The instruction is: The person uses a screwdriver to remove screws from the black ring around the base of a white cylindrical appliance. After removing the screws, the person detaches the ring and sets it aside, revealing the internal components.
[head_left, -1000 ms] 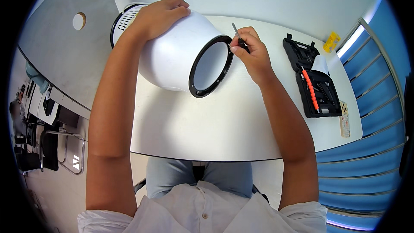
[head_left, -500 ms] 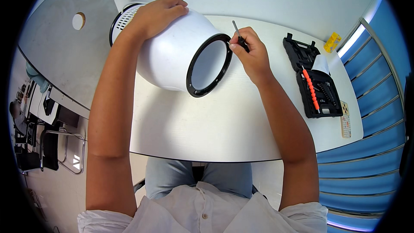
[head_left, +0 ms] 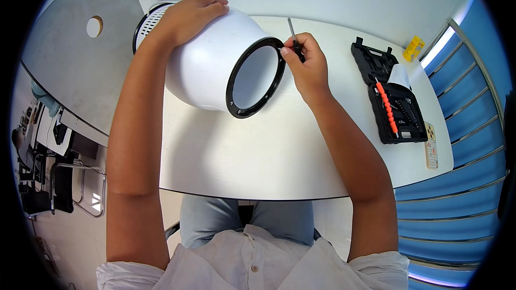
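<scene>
Steadying the white appliance body with the left hand, the person works at its black end ring with the right hand. The body lies on its side toward the far left corner of the tabletop, its slotted end by the left edge and the ringed end turned toward the middle and the near edge.

The left fingers lie close together over the top of the body, draped rather than gripping around it. The right fingers hold a screwdriver, its shaft pointing up toward the far edge, while thumb and forefinger come narrowly together at the ring's upper right rim. Whether they pinch something small there, I cannot tell.

This looks like fastener work by fingertip, since the driver's tip points away from the ring. Using the driver there would call for turning its tip around to a hole in the ring, with the body held from rolling.

Near the right edge of the tabletop lies an unfolded black tool case with an orange flexible rod across it; a yellow box stands by the far right corner.
</scene>
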The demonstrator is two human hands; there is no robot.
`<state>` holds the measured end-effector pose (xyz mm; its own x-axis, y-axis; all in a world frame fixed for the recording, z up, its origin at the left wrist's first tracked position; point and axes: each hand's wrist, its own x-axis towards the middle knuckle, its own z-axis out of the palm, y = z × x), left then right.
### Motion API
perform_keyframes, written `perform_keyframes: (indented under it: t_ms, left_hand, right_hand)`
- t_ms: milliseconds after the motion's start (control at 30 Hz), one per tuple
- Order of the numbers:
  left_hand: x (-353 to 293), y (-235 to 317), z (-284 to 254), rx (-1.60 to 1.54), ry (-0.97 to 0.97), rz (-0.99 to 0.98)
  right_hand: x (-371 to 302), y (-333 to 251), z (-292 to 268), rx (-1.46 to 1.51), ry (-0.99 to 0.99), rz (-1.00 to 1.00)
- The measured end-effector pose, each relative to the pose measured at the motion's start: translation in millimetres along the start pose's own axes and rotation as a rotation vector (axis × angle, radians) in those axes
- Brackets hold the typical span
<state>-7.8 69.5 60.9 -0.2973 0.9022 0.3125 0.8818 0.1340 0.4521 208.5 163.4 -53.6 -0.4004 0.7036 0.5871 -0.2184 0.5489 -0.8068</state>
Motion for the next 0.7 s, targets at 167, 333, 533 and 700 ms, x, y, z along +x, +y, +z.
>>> perform_keyframes:
  t_ms: [167, 333, 533, 700]
  left_hand:
    - [-1, 4, -4, -0.002, -0.032, 0.004]
    - [0, 3, -3, -0.014, -0.030, 0.014]
    - [-1, 2, -3, -0.004, -0.017, 0.020]
    - [-1, 1, -2, -0.006, -0.013, 0.015]
  right_hand:
    - [-1, 3, 3, -0.062, 0.037, -0.080]
    - [-2, 10, 3, 0.015, 0.024, -0.027]
    - [-2, 10, 2, 0.236, -0.038, 0.128]
    - [-5, 13, 4, 0.182, -0.013, 0.094]
